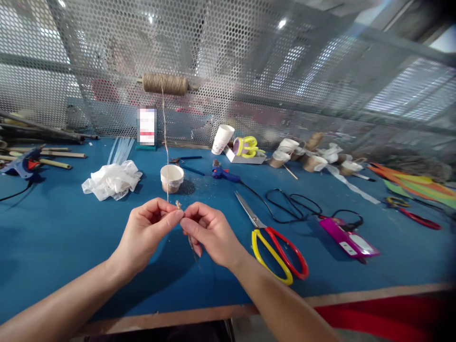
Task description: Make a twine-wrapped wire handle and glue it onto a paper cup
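Note:
My left hand (pixel 151 228) and my right hand (pixel 208 231) meet above the front of the table, both pinching the twine (pixel 165 123). It hangs down from a spool of brown twine (pixel 165 84) on the mesh wall and runs to my fingers. A small knotted tuft (pixel 178 205) sticks up between my fingertips, and a thin loose end trails below my right hand. Just beyond my hands stands a small cup (pixel 172 179), white inside with a brown lower wall. To the right lie large scissors (pixel 270 237) with one yellow and one red handle, blades partly apart.
A blue glue gun (pixel 224 173) has its black cord running to a purple power strip (pixel 349 237). White cloth (pixel 113 180) lies at left, near another glue gun (pixel 24 165) and sticks. Pliers (pixel 187 164), paper cups (pixel 223 138) and coloured sheets (pixel 416 183) sit farther back.

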A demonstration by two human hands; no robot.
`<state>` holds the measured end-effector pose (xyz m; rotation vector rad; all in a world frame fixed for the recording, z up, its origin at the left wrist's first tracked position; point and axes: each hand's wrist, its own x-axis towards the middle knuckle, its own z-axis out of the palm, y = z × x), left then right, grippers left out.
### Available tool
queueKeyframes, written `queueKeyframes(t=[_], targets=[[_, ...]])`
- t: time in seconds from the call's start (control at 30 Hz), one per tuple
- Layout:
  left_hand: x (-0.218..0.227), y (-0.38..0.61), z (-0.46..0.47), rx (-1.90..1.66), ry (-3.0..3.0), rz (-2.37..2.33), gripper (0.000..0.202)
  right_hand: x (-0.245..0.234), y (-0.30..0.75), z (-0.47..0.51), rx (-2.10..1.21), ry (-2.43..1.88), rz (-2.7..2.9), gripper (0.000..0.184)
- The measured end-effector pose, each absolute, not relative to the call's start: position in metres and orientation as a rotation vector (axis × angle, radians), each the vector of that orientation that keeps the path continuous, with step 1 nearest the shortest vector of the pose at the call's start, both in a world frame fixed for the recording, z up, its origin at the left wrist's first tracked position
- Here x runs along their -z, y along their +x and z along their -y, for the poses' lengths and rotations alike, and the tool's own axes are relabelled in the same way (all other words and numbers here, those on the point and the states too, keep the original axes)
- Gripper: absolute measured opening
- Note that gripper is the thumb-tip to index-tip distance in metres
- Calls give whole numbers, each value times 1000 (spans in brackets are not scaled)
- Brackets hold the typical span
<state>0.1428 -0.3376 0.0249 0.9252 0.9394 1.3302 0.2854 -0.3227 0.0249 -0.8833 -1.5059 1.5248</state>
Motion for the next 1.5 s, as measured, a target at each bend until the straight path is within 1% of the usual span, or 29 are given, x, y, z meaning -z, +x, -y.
queueKeyframes(t=[0.23,0.7,0.83,1.07,1.5], targets=[[-25,143,337,-1338,917,-918,12,-27,285,325,-1452,-937,1544,23],[-24,142,338,-1300,900,-910,17,-26,283,329,-1377,-931,1584,18],[-26,142,337,-1285,867,-905,20,-25,283,327,-1449,-919,1543,18],[-26,140,337,-1245,816,-834,18,-20,285,322,-1723,-761,1418,16],[-25,140,335,-1251,773,-785,17,-22,284,325,-1588,-828,1486,16]])
